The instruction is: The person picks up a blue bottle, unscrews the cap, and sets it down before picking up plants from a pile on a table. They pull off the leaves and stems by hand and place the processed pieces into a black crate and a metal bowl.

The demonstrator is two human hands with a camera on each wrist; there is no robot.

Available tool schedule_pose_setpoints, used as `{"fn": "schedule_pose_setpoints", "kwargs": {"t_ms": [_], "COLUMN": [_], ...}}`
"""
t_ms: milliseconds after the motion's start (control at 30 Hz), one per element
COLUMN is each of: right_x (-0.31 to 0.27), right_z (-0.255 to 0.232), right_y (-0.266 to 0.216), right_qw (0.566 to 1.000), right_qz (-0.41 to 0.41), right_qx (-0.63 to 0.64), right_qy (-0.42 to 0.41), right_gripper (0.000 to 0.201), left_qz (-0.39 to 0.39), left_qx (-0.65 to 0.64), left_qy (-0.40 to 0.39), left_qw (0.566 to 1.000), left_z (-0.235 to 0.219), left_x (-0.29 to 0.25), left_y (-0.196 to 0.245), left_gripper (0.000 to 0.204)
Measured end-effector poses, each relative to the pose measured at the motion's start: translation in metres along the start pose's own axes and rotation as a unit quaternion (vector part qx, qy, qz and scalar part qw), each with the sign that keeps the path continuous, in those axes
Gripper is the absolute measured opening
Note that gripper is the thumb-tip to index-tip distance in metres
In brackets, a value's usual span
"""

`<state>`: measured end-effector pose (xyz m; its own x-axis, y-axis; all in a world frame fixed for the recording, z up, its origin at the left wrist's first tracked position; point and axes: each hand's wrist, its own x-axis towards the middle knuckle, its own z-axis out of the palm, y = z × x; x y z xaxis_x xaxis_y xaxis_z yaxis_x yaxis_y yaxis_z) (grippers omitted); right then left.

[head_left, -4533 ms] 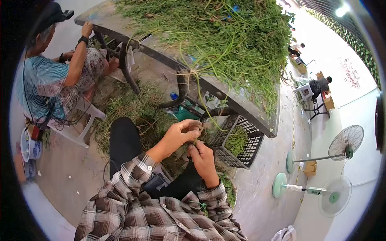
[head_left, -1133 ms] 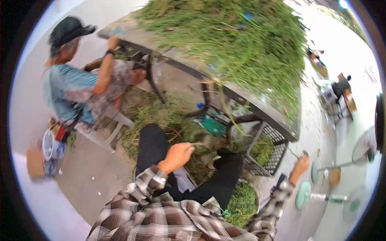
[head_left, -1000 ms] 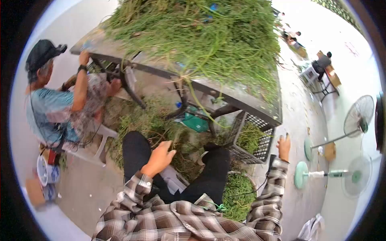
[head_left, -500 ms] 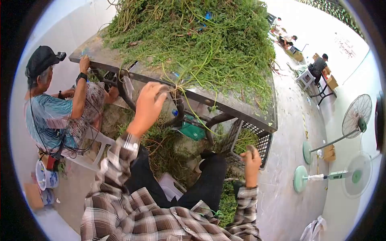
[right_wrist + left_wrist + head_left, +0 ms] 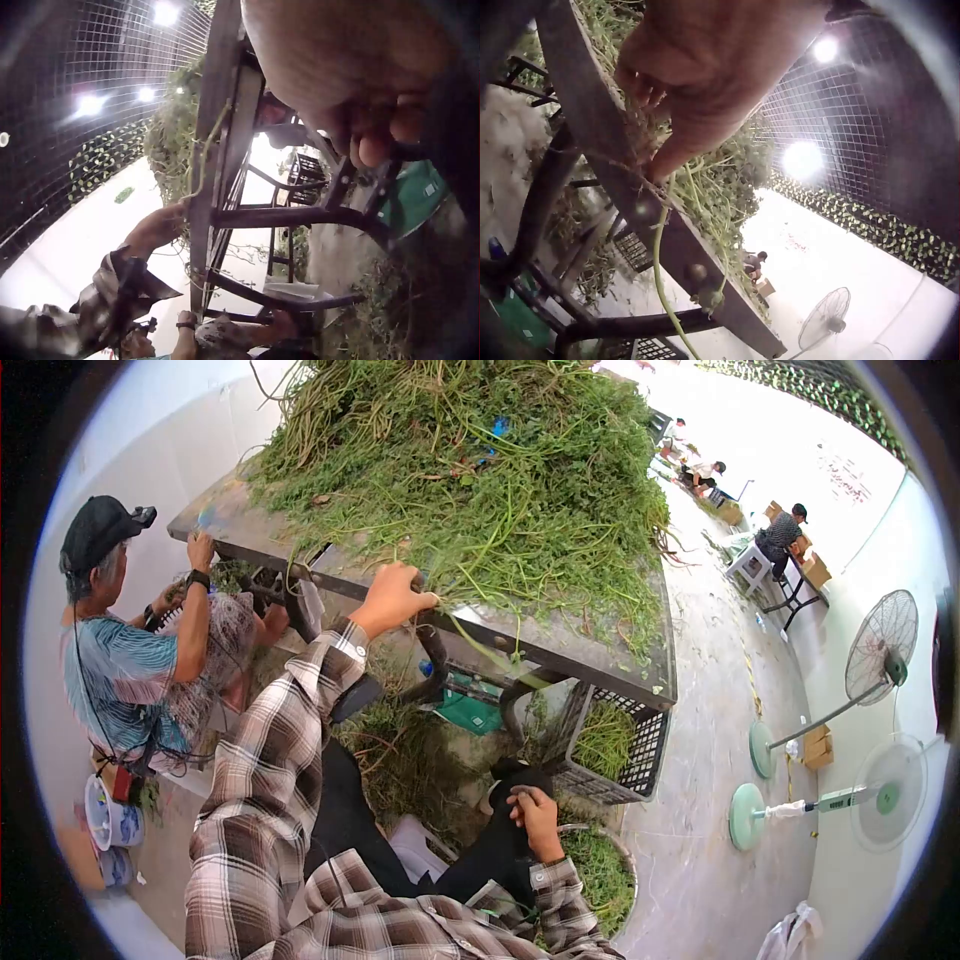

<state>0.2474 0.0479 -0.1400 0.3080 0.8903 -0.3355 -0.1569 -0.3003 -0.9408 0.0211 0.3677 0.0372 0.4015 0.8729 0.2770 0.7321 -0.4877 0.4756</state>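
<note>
In the head view my left hand (image 5: 395, 600) is at the near edge of the table (image 5: 600, 678), beside a big heap of leafy greens (image 5: 480, 490). Up close in the left wrist view, its thumb and fingers pinch the rooty end of a green stem (image 5: 660, 255), which hangs down over the edge. My right hand (image 5: 535, 822) is low above my right knee, its fingers loosely curled, with a dark patch at a fingertip. The right wrist view shows these fingers (image 5: 375, 146) partly in shadow, nothing visible in them.
A black crate (image 5: 648, 755) of green stems stands under the table's right corner. Beside my right leg is a round basket (image 5: 632, 880) full of greens. A person in a cap (image 5: 130, 650) sits at left. Two fans (image 5: 745, 815) stand at right.
The stem was between both hands, then my right hand swung out right and returned to my knee. My left hand rose from my lap to the table edge and took hold of a stem.
</note>
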Motion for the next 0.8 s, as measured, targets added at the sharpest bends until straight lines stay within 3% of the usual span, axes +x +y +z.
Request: {"fn": "schedule_pose_setpoints", "kwargs": {"t_ms": [33,100,167,233,267,367,533,700,800], "right_x": [-0.001,-0.003,-0.004,-0.004,-0.004,-0.001,0.000,0.000,0.003], "right_z": [-0.002,-0.003,-0.004,-0.004,-0.003,-0.001,0.000,0.001,-0.001], "right_y": [0.007,0.015,0.019,0.020,0.020,0.018,0.017,0.016,0.019], "right_qw": [1.000,0.999,0.998,0.997,0.996,0.997,0.997,0.996,0.995], "right_qz": [-0.003,0.015,0.009,-0.004,-0.005,0.007,0.010,0.014,0.021], "right_qx": [0.002,0.042,0.055,0.071,0.072,0.069,0.050,0.069,0.077], "right_qy": [0.001,0.028,0.039,0.042,0.043,0.040,0.051,0.057,0.060], "right_gripper": [0.024,0.024,0.021,0.020,0.020,0.020,0.021,0.022,0.021], "left_qz": [0.003,-0.059,-0.053,-0.115,-0.142,-0.155,-0.108,-0.165,-0.218], "left_qx": [0.001,-0.150,-0.205,-0.360,-0.431,-0.476,-0.438,-0.475,-0.535], "left_qy": [0.001,-0.032,-0.025,-0.030,-0.071,-0.065,0.017,-0.012,-0.067], "left_qw": [1.000,0.986,0.977,0.925,0.888,0.863,0.892,0.864,0.813], "left_z": [-0.003,-0.014,-0.022,-0.036,-0.045,-0.062,-0.087,-0.077,-0.056], "left_x": [0.003,0.007,0.013,0.020,0.024,0.038,0.055,0.036,0.033], "left_y": [-0.001,0.000,0.002,0.006,0.007,0.008,0.011,0.020,0.004], "left_gripper": [0.044,0.040,0.036,0.027,0.021,0.018,0.019,0.019,0.019]}}
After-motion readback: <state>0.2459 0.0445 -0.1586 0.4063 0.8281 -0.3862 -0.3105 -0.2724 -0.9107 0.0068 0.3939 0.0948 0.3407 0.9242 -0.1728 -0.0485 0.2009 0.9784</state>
